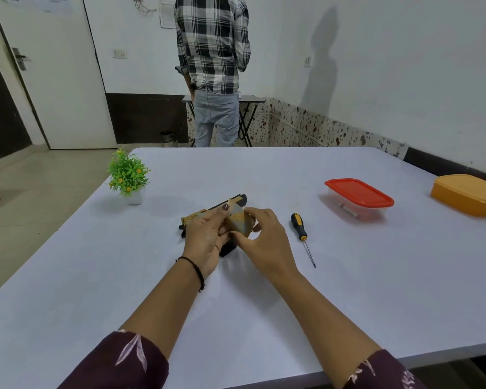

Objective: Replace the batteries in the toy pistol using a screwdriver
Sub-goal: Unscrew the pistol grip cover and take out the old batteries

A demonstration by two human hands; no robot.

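A gold and black toy pistol (199, 216) lies on the white table (264, 290), near its middle, with its barrel pointing left. My left hand (205, 240) grips its body from the near side. My right hand (264, 237) pinches a gold-grey flat part (240, 221) at the pistol's grip; whether this part is attached or loose I cannot tell. A screwdriver (302, 234) with a black and yellow handle lies on the table just right of my right hand, its tip toward me. Neither hand touches it.
A clear box with a red lid (358, 192) stands to the right, with small items inside. An orange lidded box (467, 193) sits at the far right edge. A small potted plant (128, 175) stands at the left. A person (213, 66) stands beyond the table.
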